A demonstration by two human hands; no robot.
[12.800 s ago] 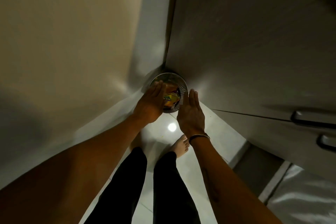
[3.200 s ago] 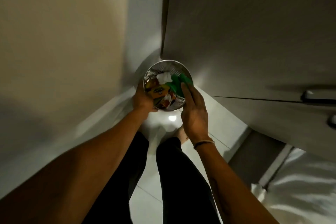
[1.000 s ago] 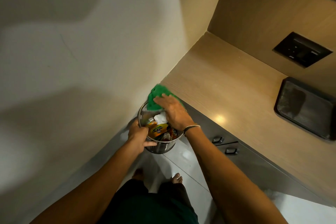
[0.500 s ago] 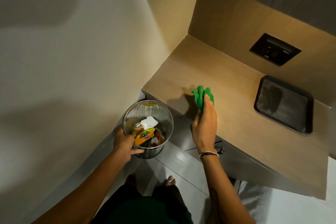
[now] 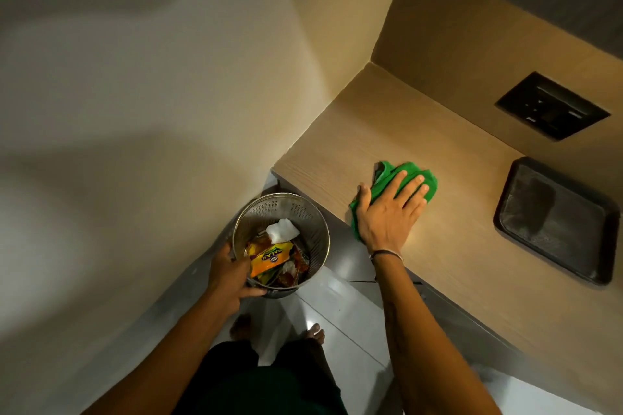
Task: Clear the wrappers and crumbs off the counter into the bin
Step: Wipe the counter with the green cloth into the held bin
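Note:
A round perforated metal bin [image 5: 305,212] hangs just below the counter's left corner, gripped at its near rim by my left hand [image 5: 229,274]. Inside it lie a yellow snack wrapper [image 5: 269,258], other coloured wrappers and a crumpled white tissue [image 5: 282,230]. My right hand [image 5: 387,216] lies flat, fingers spread, pressing a green cloth [image 5: 409,172] onto the light wooden counter [image 5: 354,145] close to its front edge. No wrappers or crumbs show on the counter surface.
A dark rectangular tray [image 5: 553,219] sits on the counter to the right. A black socket panel [image 5: 551,109] is set into the wooden back wall. A plain wall closes the left side. Grey cabinet fronts and a glossy tiled floor [image 5: 340,323] lie below, with bare feet showing.
My right hand has carried the green cloth from the counter's front edge further onto the surface and flattened on it. My left hand still holds the bin at the counter's corner.

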